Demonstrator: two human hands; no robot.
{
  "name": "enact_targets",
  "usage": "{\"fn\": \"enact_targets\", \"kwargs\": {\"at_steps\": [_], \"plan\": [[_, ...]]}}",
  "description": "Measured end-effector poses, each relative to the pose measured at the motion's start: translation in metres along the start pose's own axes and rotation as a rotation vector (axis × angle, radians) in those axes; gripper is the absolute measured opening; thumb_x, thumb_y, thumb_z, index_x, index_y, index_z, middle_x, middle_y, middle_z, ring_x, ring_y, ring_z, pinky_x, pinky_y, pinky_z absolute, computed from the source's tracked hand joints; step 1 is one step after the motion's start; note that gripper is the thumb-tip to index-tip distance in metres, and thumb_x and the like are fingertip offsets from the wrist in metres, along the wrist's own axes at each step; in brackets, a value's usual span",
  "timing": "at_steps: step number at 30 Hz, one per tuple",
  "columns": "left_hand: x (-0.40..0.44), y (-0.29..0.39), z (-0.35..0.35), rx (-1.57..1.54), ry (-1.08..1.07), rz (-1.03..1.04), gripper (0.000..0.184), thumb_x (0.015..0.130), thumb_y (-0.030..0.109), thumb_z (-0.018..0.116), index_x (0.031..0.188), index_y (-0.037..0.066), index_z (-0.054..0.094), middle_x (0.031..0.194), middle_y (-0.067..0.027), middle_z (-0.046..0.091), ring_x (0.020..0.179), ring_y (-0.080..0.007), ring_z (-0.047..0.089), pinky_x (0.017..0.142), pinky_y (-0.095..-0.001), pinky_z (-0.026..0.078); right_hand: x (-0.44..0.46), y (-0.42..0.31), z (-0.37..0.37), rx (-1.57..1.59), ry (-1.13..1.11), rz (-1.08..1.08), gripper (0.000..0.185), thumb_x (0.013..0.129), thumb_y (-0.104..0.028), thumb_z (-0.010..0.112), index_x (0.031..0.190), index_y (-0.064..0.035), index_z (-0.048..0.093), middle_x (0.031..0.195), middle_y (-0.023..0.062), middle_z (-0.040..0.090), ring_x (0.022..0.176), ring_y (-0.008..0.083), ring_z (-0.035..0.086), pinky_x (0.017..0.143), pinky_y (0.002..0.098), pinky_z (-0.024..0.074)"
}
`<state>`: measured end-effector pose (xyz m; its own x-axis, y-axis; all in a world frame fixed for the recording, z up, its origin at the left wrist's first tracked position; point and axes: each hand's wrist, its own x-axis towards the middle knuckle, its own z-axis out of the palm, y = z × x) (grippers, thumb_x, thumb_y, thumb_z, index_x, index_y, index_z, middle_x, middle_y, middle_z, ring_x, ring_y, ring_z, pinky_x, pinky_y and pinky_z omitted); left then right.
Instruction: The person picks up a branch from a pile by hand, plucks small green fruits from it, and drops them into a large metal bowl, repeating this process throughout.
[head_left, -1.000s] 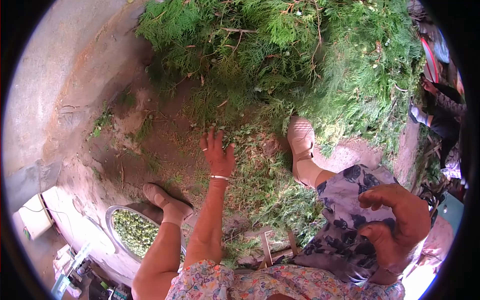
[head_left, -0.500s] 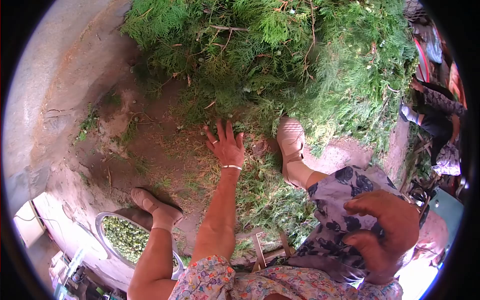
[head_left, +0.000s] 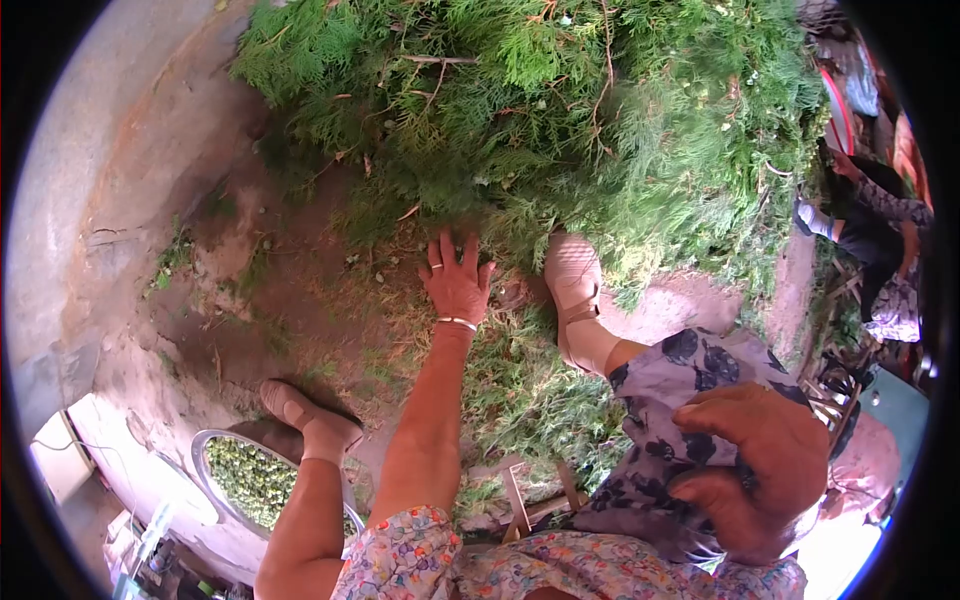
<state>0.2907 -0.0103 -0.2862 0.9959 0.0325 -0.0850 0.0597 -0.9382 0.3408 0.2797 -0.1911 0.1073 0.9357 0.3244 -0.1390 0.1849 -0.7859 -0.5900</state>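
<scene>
While the left hand (head_left: pixel 458 285), mid-frame, is spread back-upward with fingertips just beside the foliage heap (head_left: pixel 450 125), the right hand (head_left: pixel 765 465) is at lower right, thumb and fingers curved well apart, nothing visible between them. Whether the left palm covers sprigs, I cannot tell. The heap's long axis crosses the top of the frame, its bare twig (head_left: pixel 445 60) lying nearly level. Brown ground (head_left: pixel 300 265) opens leftward from the left hand; a shoe (head_left: pixel 575 270) bounds its right.

Another person (head_left: pixel 868 250) beyond wooden legs (head_left: pixel 516 497)
</scene>
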Motion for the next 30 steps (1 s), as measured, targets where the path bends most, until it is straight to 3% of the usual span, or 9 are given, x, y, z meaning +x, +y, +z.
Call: {"fn": "enact_targets", "kwargs": {"at_steps": [8,10,12,14,15,17,18,20,30], "plan": [[0.003,-0.043,-0.013,0.003,-0.061,0.082,0.047,0.079,0.031,0.067,0.115,0.004,0.056,0.111,-0.0209,0.049,0.102,-0.0386,0.052,0.075,-0.0453,0.051,-0.001,-0.002,-0.002,-0.075,-0.025,-0.11,0.046,0.068,-0.035,0.073,0.089,0.0046,0.062,0.08,0.0158,0.065,0.067,0.0288,0.064,0.059,0.0329,0.0488],[0.005,-0.059,-0.027,-0.223,-0.071,0.068,0.039,0.074,0.023,0.071,0.106,0.003,0.06,0.099,-0.0198,0.057,0.086,-0.0352,0.059,0.07,-0.045,0.051,-0.001,-0.007,-0.005,-0.048,-0.036,-0.104,0.036,0.065,-0.008,0.073,0.096,0.0044,0.06,0.08,0.0161,0.062,0.067,0.0288,0.06,0.06,0.0339,0.048],[-0.002,-0.065,-0.05,-0.342,0.097,0.066,0.029,0.071,0.014,0.072,0.096,0.003,0.063,0.091,-0.0155,0.06,0.078,-0.0332,0.061,0.064,-0.0448,0.051,-0.004,-0.011,-0.004,-0.036,-0.029,-0.069,0.035,0.067,-0.015,0.073,0.094,0.0033,0.061,0.08,0.0156,0.062,0.07,0.0302,0.061,0.062,0.0348,0.0474],[-0.005,-0.06,-0.093,-1.139,-0.022,-0.566,0.033,0.07,0.01,0.071,0.1,0.0,0.061,0.096,-0.0142,0.062,0.078,-0.0295,0.063,0.055,-0.0397,0.05,-0.007,-0.015,0.0,-0.028,-0.016,-0.048,0.036,0.069,-0.023,0.073,0.092,0.0022,0.062,0.08,0.015,0.063,0.072,0.0315,0.062,0.063,0.0358,0.0469],[-0.013,-0.065,-0.101,-1.13,-0.003,-0.562,0.033,0.07,0.01,0.071,0.1,0.0,0.061,0.096,-0.0142,0.062,0.078,-0.0295,0.063,0.055,-0.0397,0.05,-0.008,-0.017,0.002,-0.004,-0.006,-0.075,0.034,0.068,-0.018,0.072,0.093,0.0024,0.061,0.08,0.0153,0.062,0.072,0.0326,0.061,0.064,0.0369,0.0467],[-0.03,-0.075,-0.115,-2.05,0.118,-0.795,0.039,0.075,0.016,0.065,0.109,-0.003,0.057,0.105,-0.0153,0.061,0.082,-0.0256,0.062,0.05,-0.0335,0.048,-0.009,-0.02,0.003,0.037,-0.02,-0.131,0.027,0.069,-0.007,0.069,0.093,0.0032,0.06,0.078,0.0165,0.061,0.071,0.0357,0.06,0.062,0.0405,0.0457],[-0.04,-0.075,-0.126,-2.049,0.146,-0.763,0.039,0.075,0.016,0.065,0.109,-0.003,0.057,0.105,-0.0153,0.061,0.082,-0.0256,0.062,0.05,-0.0335,0.048,-0.01,-0.022,0.005,0.041,-0.004,-0.161,0.027,0.069,-0.007,0.069,0.093,0.0032,0.06,0.078,0.0165,0.061,0.071,0.0357,0.06,0.062,0.0405,0.0457],[-0.06,-0.062,-0.148,-2.643,0.059,-0.473,0.041,0.08,0.024,0.055,0.112,-0.001,0.053,0.107,-0.0178,0.058,0.08,-0.0274,0.06,0.046,-0.0316,0.046,-0.009,-0.024,0.01,-0.042,-0.067,-0.203,0.022,0.073,-0.006,0.067,0.091,0.0026,0.059,0.078,0.0176,0.06,0.07,0.0382,0.059,0.062,0.0423,0.0453],[-0.122,0.015,-0.324,-2.701,-0.325,-0.151,0.036,0.087,0.029,0.048,0.107,0.0,0.056,0.106,-0.0203,0.056,0.077,-0.0259,0.054,0.043,-0.0291,0.04,-0.008,-0.056,0.054,0.202,0.032,-0.411,0.006,0.076,-0.004,0.059,0.079,0.0005,0.062,0.069,0.0238,0.06,0.068,0.0425,0.059,0.063,0.0474,0.0477]]}}
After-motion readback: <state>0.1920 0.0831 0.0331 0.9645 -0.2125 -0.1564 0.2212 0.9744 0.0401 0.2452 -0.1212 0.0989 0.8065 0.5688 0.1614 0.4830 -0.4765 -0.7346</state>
